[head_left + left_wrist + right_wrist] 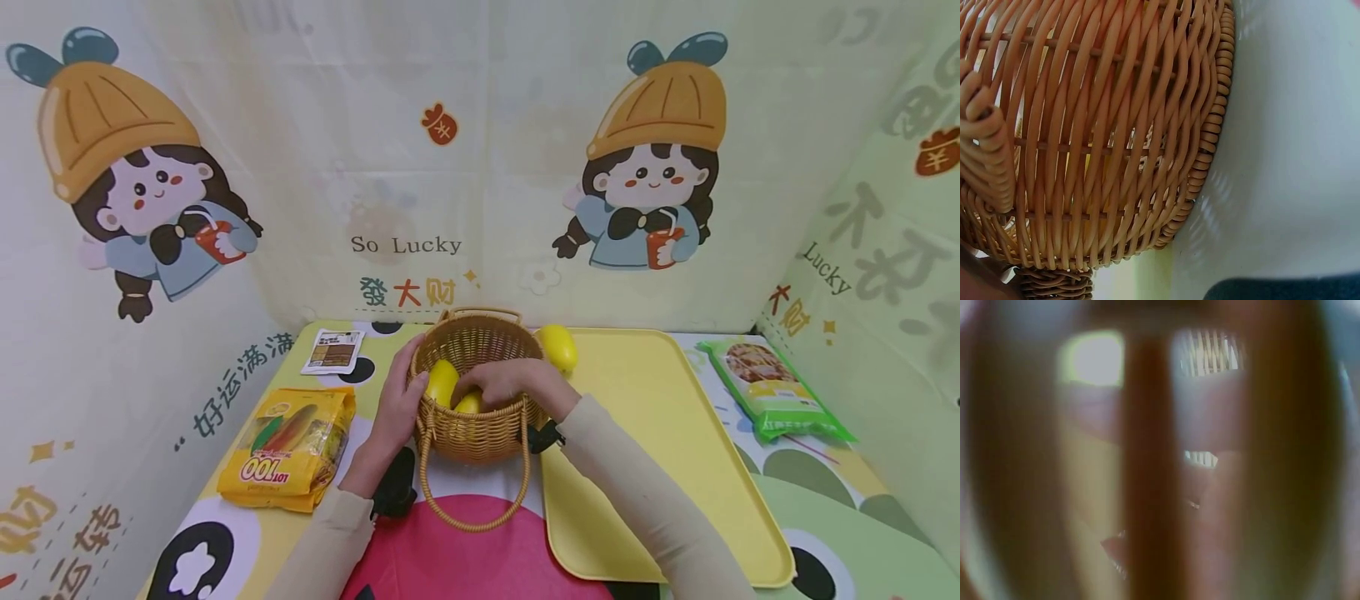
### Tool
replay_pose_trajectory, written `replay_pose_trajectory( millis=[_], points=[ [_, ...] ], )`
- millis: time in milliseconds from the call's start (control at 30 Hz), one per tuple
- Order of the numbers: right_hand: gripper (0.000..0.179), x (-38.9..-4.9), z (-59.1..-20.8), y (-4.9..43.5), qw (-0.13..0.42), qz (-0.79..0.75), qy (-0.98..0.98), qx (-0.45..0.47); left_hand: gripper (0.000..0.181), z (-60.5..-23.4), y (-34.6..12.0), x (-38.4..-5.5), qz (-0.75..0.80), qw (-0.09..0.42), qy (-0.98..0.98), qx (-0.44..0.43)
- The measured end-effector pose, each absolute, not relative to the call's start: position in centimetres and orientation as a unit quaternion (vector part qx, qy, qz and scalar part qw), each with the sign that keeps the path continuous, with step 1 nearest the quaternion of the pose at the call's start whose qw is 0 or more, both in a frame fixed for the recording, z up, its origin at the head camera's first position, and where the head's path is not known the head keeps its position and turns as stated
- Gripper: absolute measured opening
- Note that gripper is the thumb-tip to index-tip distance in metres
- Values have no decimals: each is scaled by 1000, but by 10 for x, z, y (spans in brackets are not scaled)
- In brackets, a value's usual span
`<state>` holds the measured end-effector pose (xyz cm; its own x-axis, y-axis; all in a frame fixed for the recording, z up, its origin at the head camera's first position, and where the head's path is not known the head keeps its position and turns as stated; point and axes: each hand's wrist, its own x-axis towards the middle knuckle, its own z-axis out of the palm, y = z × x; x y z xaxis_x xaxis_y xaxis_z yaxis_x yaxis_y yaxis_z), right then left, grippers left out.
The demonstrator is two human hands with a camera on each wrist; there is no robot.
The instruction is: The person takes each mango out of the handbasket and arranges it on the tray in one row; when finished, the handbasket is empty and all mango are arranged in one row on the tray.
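Observation:
A brown wicker basket [468, 435] with two looped handles stands in the middle, one handle hanging toward the front. My left hand [397, 400] holds its left rim, thumb on top near the inside. Reaching in over the right side, my right hand [508, 382] curls its fingers around a yellow mango-like fruit [469, 403], which it partly covers. Another such yellow fruit [442, 382] leans inside the left wall. The woven side [1104, 137] fills much of the left wrist view. Blurred wicker strands [1150, 481] block most of the right wrist view.
A yellow tray [637, 433] lies right of the basket, with a yellow fruit [558, 348] at its back left corner. On the left are an orange-yellow snack bag [288, 450] and a small white packet [333, 352]. A green food bag [776, 390] lies far right.

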<state>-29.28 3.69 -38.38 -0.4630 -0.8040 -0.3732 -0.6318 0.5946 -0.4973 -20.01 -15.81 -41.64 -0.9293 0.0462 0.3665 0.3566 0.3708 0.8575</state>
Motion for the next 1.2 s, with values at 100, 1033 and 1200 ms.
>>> replay_pose_trajectory(
  millis=[100,1033,1200],
  points=[
    [52,-293,-385,37,288,-151,844,-426,57,-416,-158,-200,-547,142,-816,-124],
    [51,-289,-379,40,99,-213,865,-443,57,-456,-165,-226,-554,159,-810,-110],
    [52,-287,-377,42,71,-199,871,-444,57,-457,-165,-225,-548,171,-811,-109]
  ],
)
